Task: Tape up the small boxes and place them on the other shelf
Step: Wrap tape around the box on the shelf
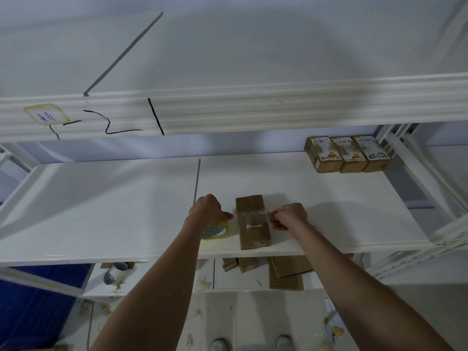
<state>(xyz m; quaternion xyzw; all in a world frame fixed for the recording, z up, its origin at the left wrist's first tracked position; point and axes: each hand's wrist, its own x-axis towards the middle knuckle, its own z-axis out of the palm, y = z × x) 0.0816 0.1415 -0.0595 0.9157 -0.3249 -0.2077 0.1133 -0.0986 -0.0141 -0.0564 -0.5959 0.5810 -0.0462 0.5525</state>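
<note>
A small paper label (pixel 46 114) with a yellow edge sticks on the front of the upper shelf (pixel 253 107) at the upper left of the frame. It has blue handwriting on it, but the words are too blurry to read. Black marker lines (pixel 121 122) are drawn next to it. At the upper right, three small brown boxes (pixel 347 154) stand side by side in the back corner of the middle shelf (pixel 101 198). They have white and yellow stickers on top, and one has black marker writing, but none of it can be read.

The shelves are white boards on a white metal frame. The wall behind is pale. Under the middle shelf, flat pieces of cardboard (pixel 286 272) lie on a lower shelf. Something blue (pixel 38 307) sits at the lower left. The floor is pale with little bits of scrap on it, and the tips of two shoes (pixel 253 344) show at the bottom.

A small brown box (pixel 250 224) lies near the front edge of the middle shelf, in the middle of the frame. A strip of clear tape (pixel 253 216) goes across its top. The left hand (pixel 207 210) is curled around a yellow roll of tape (pixel 215 230), just left of the box, with the thumb pointing at the box. The right hand (pixel 288 216) is just right of the box, and its fingers pinch the end of the clear tape.
</note>
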